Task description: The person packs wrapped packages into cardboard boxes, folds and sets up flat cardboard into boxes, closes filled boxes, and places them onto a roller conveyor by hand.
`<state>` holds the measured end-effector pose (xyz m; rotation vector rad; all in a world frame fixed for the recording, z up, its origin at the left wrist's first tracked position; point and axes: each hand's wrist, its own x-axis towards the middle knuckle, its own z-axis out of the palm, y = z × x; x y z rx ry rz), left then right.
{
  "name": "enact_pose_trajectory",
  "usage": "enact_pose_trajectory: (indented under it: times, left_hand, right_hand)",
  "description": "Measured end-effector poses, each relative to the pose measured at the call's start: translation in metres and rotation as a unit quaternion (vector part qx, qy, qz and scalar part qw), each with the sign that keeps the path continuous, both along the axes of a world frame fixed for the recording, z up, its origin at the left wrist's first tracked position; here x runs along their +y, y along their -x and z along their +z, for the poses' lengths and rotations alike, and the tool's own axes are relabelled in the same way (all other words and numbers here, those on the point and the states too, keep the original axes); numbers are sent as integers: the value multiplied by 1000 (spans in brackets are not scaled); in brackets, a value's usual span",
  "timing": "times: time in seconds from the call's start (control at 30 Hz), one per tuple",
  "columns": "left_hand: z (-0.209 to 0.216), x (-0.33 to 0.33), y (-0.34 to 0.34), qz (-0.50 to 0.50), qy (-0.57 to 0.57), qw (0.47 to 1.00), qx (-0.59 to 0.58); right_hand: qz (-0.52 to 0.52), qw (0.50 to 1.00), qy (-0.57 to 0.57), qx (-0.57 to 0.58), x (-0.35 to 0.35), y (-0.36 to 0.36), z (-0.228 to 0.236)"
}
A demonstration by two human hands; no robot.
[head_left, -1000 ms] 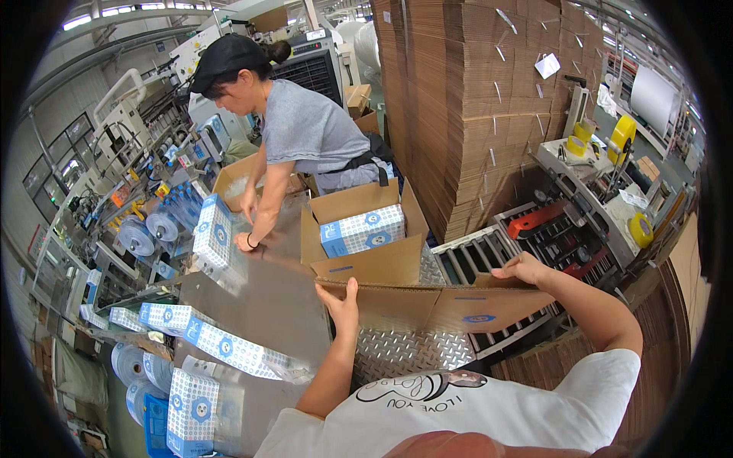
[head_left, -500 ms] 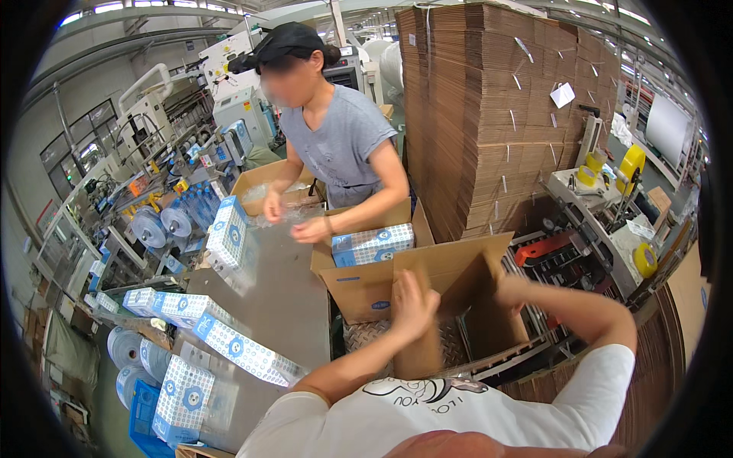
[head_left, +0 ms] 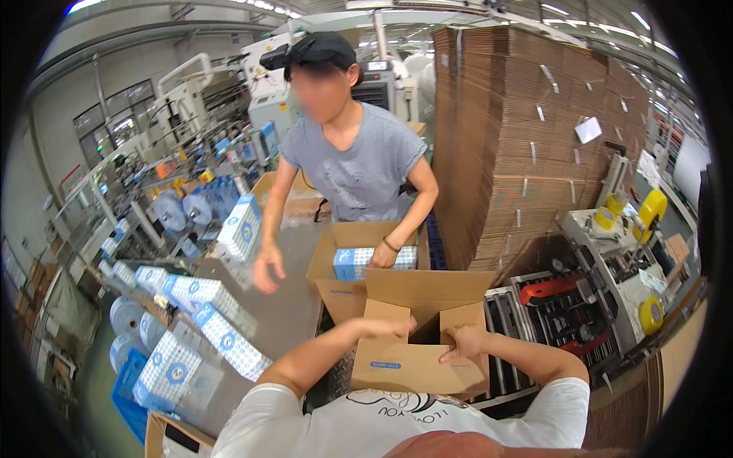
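Observation:
An open cardboard box (head_left: pixel 416 366) stands in front of my chest, its flaps upright or partly folded. My left hand (head_left: pixel 391 327) is at the left flap, fingers bent over its inner edge and slightly blurred. At the right flap, my right hand (head_left: pixel 463 341) grips the cardboard, thumb on the front panel. Little of the box's inside shows. Just beyond stands a second open carton (head_left: pixel 336 294) with a blue-and-white dotted pack (head_left: pixel 355 264) in it. A co-worker's hand (head_left: pixel 384 256) reaches into that carton, and their other hand (head_left: pixel 269 269) hangs over the table.
Several dotted packs (head_left: pixel 229 340) lie along the grey metal table (head_left: pixel 286 313) at left. A blue crate (head_left: pixel 128 397) stands at its near end. Tall stacks of flat cardboard (head_left: pixel 527 153) rise behind. Right of my box are a roller conveyor (head_left: pixel 508 328) and a tape dispenser (head_left: pixel 651 210).
The box has turned and come closer to me, and its flaps now face my hands. The co-worker's one hand has gone into the second carton; the other has swung left.

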<state>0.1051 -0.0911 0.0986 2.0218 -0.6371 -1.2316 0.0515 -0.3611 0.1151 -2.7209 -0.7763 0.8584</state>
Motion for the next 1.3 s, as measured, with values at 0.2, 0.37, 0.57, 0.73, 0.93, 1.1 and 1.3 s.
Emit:
enact_pose_trajectory:
  times: [0.2,0.37,0.57,0.73,0.93,1.1,1.3]
  left_hand:
    - [-67,-20,58,103,103,756,-638]
    - [-53,22,52,298,-67,683,-663]
    - [-89,123,-3,306,-36,807,-503]
    - [-103,166,-2,376,-18,818,-435]
    - [-188,210,25,568,275,763,-140]
    - [-180,150,59,536,380,740,146]
    - [-70,87,70,497,262,816,139]
  right_hand:
    - [-42,848,-195,-490,-20,-23,44]
    - [0,901,-231,-366,-10,39,-67]
    - [-340,776,-429,-313,-18,-11,-127]
    - [-493,805,-330,8,-39,19,-281]
    - [-453,769,-355,279,-154,37,-202]
    - [-386,619,-655,194,-159,52,46]
    - [-186,882,-288,323,69,55,45]
